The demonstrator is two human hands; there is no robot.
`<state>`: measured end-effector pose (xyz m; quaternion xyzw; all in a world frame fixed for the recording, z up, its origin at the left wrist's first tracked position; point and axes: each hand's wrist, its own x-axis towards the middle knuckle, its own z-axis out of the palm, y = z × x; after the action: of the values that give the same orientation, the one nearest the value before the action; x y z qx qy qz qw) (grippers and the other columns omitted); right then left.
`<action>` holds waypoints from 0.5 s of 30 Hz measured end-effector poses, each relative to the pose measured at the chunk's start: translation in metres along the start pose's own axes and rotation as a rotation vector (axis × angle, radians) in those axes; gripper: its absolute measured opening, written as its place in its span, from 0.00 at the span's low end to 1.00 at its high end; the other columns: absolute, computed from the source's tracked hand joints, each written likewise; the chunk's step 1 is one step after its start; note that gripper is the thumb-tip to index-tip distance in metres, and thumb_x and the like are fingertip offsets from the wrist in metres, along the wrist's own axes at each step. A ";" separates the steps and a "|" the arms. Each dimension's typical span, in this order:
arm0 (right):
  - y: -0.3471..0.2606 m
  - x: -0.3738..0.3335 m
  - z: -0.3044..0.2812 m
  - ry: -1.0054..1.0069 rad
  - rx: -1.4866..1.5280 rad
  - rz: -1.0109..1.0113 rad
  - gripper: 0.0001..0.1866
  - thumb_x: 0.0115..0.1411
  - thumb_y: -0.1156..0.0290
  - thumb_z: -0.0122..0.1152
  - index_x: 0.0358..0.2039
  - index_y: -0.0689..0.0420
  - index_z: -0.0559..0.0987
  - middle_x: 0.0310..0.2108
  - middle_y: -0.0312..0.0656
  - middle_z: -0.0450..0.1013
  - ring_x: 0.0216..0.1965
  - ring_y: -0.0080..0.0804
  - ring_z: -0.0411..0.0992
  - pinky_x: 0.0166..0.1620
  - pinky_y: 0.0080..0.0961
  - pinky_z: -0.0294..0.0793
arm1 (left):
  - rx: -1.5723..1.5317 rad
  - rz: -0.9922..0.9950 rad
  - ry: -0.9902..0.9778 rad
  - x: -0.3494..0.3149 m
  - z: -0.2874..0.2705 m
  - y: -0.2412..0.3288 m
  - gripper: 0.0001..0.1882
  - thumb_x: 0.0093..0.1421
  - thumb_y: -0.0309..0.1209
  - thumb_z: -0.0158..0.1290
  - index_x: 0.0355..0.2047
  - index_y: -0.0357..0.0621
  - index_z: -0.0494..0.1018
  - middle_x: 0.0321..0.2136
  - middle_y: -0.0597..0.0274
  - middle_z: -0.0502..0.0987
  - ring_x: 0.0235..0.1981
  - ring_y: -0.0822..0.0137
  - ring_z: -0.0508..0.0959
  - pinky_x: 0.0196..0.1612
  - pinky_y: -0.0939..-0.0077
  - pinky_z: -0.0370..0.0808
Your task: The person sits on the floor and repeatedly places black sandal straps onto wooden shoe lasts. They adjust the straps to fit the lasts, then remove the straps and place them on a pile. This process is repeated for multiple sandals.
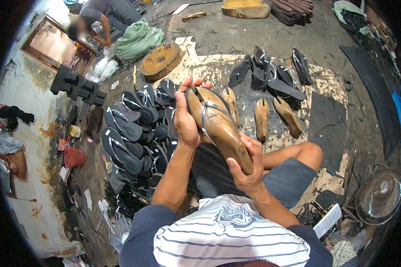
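Between my two hands, above my lap, is a brown wooden shoe last (223,127) with a slot at its toe end. A silver thong strap (208,105) runs over it, and a black sole edge shows along its far side. My left hand (186,122) is closed round the toe end from the left, its fingertips showing beyond the edge. Round the narrow heel end my right hand (247,167) is closed, thumb on the near side. Past the held last, partly covered by it, lies another wooden last (230,103). Two more lasts (261,120) (288,117) lie to the right.
Many black sandals with silver straps (122,151) are heaped at my left. More sandals (284,84) sit on the worn mat ahead. Beyond are a round wooden block (161,60) and a green sack (138,40). Another person (103,22) works far left; a fan (378,196) stands right.
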<state>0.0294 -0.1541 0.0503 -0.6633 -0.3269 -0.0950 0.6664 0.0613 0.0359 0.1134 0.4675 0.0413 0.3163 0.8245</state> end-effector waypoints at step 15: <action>0.003 0.082 -0.033 -0.550 -0.069 0.083 0.24 0.62 0.67 0.63 0.57 0.63 0.74 0.49 0.50 0.73 0.49 0.38 0.72 0.51 0.32 0.72 | 0.381 -0.305 -0.134 -0.114 0.011 -0.006 0.53 0.47 0.34 0.71 0.61 0.46 0.41 0.55 0.49 0.57 0.59 0.60 0.64 0.62 0.63 0.65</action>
<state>0.1042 -0.1600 0.0969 -0.6993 -0.4646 0.1049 0.5330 -0.0224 -0.0385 0.0889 0.6228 0.1156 0.1431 0.7605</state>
